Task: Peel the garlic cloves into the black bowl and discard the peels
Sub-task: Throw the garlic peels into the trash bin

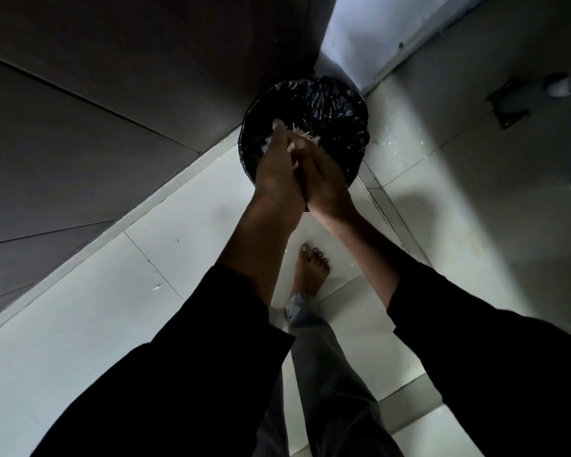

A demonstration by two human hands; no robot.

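Both hands together over the bin (327,103) now. Left hand (277,169) and right hand (323,176) cup pale garlic peels (305,136) between them, fingers curled around the pile.

Bin liner (330,107): I note thin black plastic, crinkled, with glossy highlights.
Peels (302,135): pale, papery, dry-looking flakes.
Floor (89,311): I record light tiles, smooth, with a faint sheen.
Cabinet front (89,103): dark, flat, matt panels; material I cannot tell.
Sleeves (192,367): black cloth, matt.
Trousers (327,374): grey woven cloth, matt.
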